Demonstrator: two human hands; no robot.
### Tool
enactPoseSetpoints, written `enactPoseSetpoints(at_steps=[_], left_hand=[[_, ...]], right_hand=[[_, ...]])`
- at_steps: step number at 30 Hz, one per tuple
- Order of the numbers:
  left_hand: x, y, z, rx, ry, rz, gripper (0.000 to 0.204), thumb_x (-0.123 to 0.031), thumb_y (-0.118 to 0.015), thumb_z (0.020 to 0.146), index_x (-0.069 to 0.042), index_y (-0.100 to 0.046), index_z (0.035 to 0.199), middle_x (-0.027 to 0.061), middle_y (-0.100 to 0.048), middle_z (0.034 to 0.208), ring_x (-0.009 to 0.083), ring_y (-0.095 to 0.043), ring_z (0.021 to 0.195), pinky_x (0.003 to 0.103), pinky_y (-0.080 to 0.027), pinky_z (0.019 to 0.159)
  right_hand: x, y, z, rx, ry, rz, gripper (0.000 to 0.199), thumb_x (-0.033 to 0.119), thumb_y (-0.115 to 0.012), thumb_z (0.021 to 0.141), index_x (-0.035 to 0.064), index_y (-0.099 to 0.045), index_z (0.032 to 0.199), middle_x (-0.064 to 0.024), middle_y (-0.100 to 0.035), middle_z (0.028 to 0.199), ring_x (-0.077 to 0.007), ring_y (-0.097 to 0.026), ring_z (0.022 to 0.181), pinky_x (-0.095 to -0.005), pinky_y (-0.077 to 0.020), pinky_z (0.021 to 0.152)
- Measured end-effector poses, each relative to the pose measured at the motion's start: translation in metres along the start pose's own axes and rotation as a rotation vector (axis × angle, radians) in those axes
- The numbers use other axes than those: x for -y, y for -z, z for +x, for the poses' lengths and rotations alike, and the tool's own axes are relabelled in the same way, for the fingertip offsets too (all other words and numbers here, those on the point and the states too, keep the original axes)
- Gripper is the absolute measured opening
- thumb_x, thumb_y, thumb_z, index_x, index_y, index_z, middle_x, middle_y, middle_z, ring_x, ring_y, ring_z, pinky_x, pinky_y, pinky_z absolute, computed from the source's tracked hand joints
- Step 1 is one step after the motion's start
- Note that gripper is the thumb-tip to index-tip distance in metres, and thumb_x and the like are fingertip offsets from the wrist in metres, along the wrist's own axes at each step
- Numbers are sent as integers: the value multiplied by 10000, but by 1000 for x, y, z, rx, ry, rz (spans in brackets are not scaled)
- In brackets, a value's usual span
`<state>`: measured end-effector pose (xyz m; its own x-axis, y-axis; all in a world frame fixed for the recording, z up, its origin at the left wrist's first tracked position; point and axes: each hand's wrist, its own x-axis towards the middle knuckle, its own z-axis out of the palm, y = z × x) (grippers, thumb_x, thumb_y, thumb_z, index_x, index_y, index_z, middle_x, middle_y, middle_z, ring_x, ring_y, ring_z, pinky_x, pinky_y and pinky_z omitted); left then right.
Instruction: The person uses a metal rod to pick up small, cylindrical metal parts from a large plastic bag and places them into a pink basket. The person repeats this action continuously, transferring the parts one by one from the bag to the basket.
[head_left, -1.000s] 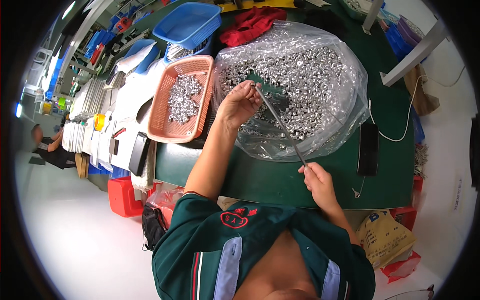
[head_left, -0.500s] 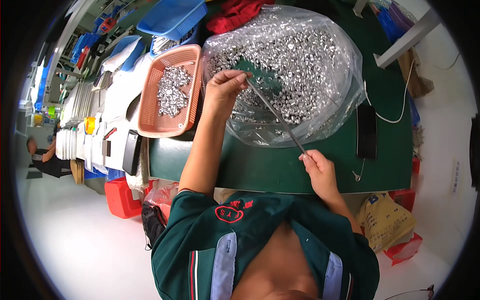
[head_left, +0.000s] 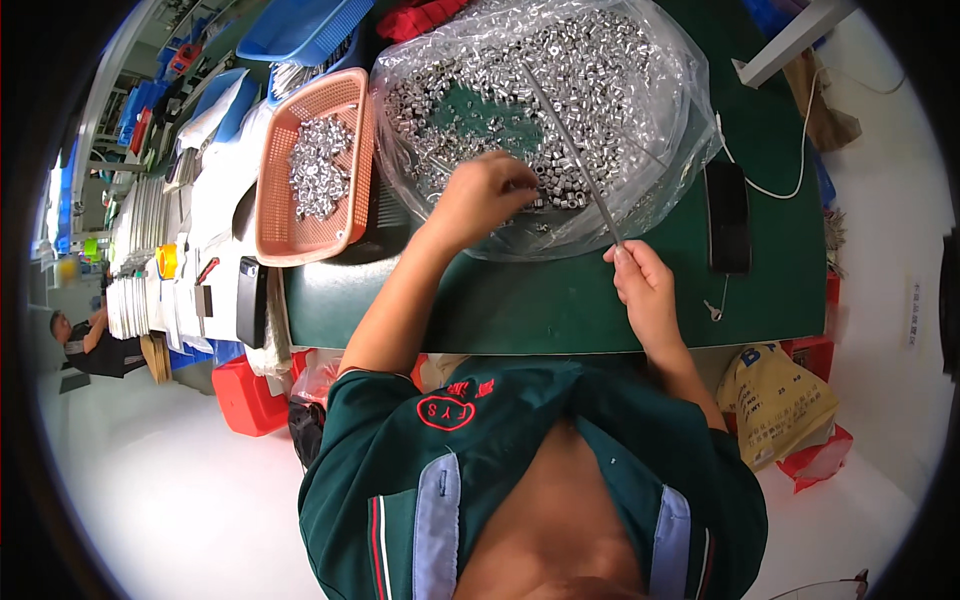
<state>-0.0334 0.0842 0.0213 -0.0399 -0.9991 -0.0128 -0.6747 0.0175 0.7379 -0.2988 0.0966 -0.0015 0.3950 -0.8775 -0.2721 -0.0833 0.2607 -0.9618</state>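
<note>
Grips a thin grey rod by its near end in the right hand, with fingers clamped on it, just in from the near edge of the table, with the far end out over small metal pieces in a clear plastic bag. Holds the left hand over the bag's near-left edge with fingers curled; cannot tell whether clamped on a piece. Could drop or swing the rod through a loose one-ended grip, or scatter pieces across the table by snagging the plastic.

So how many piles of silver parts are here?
2: a small pile in the pink basket, and a big pile to its right, ringed by clear plastic. Others may be hidden.
</note>
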Motion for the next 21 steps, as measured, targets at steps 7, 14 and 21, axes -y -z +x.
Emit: enactPoseSetpoints(at_steps=[7, 14, 21], left_hand=[[-9, -26, 8, -121, -299, 306, 307, -148, -766, 713, -136, -701, 1013, 113, -570, 963, 312, -595, 906, 393, -498, 791], [24, -26, 21, -290, -176, 247, 246, -166, -728, 766, -114, -692, 1004, 124, -572, 983, 324, -601, 894, 407, -508, 762], [31, -6, -2, -327, -137, 219, 339, -104, -726, 758, -74, -659, 1089, 150, -600, 1044, 349, -611, 905, 405, -509, 778]], right_hand=[[-5, 0, 2, -9, -5, 62, 176, 170, -519, 981, 23, -605, 937, 71, -401, 613, -6, -337, 526, -195, -267, 460], [-8, 0, -1, 6, 16, 81, 181, 169, -512, 985, 17, -599, 942, 67, -414, 637, -5, -341, 537, -192, -268, 464], [-10, 3, 0, 9, 47, 32, 193, 186, -524, 982, 17, -605, 935, 59, -429, 632, -11, -355, 541, -198, -283, 471]])
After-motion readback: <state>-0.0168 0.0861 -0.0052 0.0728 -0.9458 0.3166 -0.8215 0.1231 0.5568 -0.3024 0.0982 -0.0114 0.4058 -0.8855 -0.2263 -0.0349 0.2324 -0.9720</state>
